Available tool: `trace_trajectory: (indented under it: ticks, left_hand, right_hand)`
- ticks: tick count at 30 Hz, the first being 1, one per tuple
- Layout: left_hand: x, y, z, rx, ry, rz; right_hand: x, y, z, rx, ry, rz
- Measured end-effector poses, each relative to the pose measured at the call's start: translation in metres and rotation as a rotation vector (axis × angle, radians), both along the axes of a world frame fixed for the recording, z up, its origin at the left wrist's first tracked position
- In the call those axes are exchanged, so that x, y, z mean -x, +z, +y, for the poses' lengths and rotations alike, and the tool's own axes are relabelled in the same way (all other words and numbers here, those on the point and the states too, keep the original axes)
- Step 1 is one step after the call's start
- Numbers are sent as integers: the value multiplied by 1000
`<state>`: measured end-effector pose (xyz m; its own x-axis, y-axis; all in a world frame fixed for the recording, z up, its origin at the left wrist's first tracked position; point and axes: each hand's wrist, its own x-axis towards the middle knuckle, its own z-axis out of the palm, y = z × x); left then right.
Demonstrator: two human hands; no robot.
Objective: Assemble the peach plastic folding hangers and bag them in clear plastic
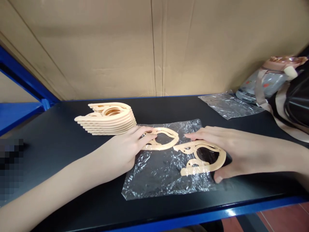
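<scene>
My left hand [127,146] is closed on a beige plastic folding hanger [166,146], its fingertips over the hanger's left end. A second folding hanger [218,164] of the same kind lies to the right, its upper left tip close to the first. Around its rounded right end my right hand [223,146] is spread, fingers along the upper side and thumb by the lower edge; firm contact cannot be made out. Both hangers are over a clear, crinkled plastic bag [154,177]. Behind my left hand stands a neat stack of folded hangers [108,120].
Another clear bag [229,104] lies at the back right, beside a transparent water bottle [270,79] with a pink lid and strap. A dark, shiny object [298,100] is at the right edge. Cardboard [120,48] closes off the back of the black shelf [79,206], which has a blue frame.
</scene>
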<state>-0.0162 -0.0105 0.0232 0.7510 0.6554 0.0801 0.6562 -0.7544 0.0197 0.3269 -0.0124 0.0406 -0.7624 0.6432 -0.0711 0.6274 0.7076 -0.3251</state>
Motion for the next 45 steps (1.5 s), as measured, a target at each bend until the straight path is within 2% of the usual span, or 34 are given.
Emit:
trace_trajectory:
  ticks: [6, 10, 15, 21, 24, 28, 37, 45]
  left_hand:
    - [-2, 8, -1, 18, -23, 21]
    - [-3, 9, -2, -2, -26, 33]
    - [-4, 9, -2, 3, -27, 38]
    - [-4, 9, -3, -6, -38, 18]
    - [-3, 6, -2, -10, -40, 12]
    - [-1, 2, 0, -24, -52, -33]
    - [-3, 7, -1, 11, -36, -3]
    - [9, 11, 2, 109, -36, -3]
  right_hand:
    - [-21, 2, 5, 21, -113, -78]
    - [-8, 5, -2, 38, -127, -59]
    - [13, 4, -9, 31, -79, -20]
    - [30, -3, -14, 94, -71, 40]
    - [31, -7, -14, 142, -118, 62]
    - [29, -7, -13, 212, -84, 85]
    - [39, -13, -10, 206, -85, 112]
    - [36, -14, -4, 348, -69, 219]
